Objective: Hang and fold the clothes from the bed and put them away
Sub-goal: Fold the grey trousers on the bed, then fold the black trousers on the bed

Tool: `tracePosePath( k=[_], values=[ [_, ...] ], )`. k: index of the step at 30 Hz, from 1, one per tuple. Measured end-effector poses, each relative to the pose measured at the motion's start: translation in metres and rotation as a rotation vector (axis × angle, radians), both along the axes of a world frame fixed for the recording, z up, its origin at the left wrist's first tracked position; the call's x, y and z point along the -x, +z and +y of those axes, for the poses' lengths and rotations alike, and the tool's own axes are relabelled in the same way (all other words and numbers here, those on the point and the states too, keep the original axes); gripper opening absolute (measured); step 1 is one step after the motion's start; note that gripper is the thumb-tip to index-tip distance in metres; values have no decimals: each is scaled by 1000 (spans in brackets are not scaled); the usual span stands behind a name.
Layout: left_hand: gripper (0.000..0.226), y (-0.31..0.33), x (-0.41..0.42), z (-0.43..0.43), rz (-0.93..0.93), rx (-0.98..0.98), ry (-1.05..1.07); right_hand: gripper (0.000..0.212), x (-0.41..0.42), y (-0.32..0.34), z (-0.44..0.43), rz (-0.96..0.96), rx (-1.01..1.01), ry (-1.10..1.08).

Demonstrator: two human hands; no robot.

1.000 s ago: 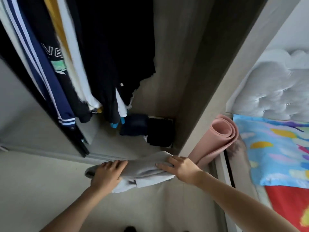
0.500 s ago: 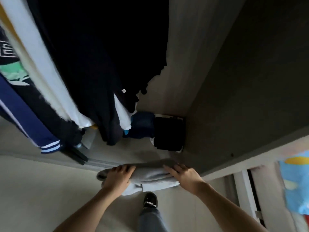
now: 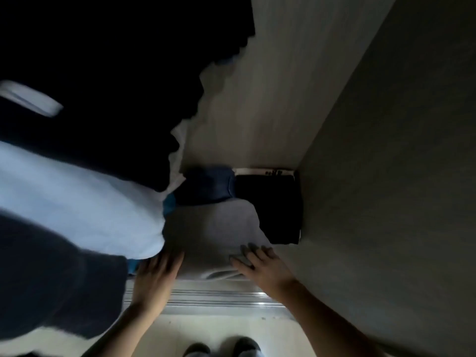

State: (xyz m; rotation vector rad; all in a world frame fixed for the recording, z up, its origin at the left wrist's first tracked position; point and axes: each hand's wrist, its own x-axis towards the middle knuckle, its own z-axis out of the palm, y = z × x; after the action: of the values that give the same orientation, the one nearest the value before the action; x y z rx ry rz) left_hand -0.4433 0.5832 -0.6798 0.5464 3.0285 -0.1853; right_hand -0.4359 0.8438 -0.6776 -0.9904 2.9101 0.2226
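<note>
Both grips lie flat and spread: left hand [image 3: 154, 274] and right hand [image 3: 262, 266] press the folded grey garment [image 3: 213, 233] onto the wardrobe floor [image 3: 280, 256], beside the black folded stack [image 3: 273, 207]. This item appears stowed; the bed is out of view, remainder unknown.

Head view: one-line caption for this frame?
Both hands set a folded grey garment on the wardrobe floor beside dark folded clothes.

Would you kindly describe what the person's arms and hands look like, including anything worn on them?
Both forearms are bare to the frame's edge, with no sleeves visible. The left hand and right hand wear no gloves, and no rings, watch or bracelets show in this dim, blurred view.
</note>
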Motion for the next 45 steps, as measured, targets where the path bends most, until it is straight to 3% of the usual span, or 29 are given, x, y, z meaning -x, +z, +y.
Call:
tracePosePath(
  k=[3,5,7,10,14,18,23,27,31,36,39,42,45],
  values=[
    [108,-43,-13,-1,-338,144,2,77,-26,-51,3,-234,-65,-127],
    [107,-44,-31,5,-516,227,77,81,-46,-58,3,-354,-20,-216],
    [102,-34,-51,14,-566,144,79,77,-59,-45,4,-438,-54,-236],
    [91,-11,-70,24,-493,10,-12,72,-62,-9,9,-372,-77,-226],
    [85,66,-71,48,-536,30,-10,65,-53,72,18,-326,-58,-297],
    [64,112,-62,68,-527,23,-69,64,-51,141,35,-201,-105,-371],
    [63,170,-48,100,-356,-84,-216,62,-74,217,50,-192,-105,-519],
    [64,221,-50,117,-351,-126,-329,62,-127,261,58,-196,-113,-750],
    [62,261,-62,125,-292,-206,-494,66,-177,314,47,-1,-36,-775],
    [59,302,-82,143,-276,-231,-625,66,-241,349,46,148,-125,-904],
    [57,342,-100,175,-199,-428,-795,70,-286,376,60,246,-139,-1058],
    [30,381,-128,204,-15,-571,-1020,69,-341,407,70,354,-124,-1272],
    [37,410,-160,233,77,-674,-1157,65,-397,428,78,418,-95,-1431]
  ],
)
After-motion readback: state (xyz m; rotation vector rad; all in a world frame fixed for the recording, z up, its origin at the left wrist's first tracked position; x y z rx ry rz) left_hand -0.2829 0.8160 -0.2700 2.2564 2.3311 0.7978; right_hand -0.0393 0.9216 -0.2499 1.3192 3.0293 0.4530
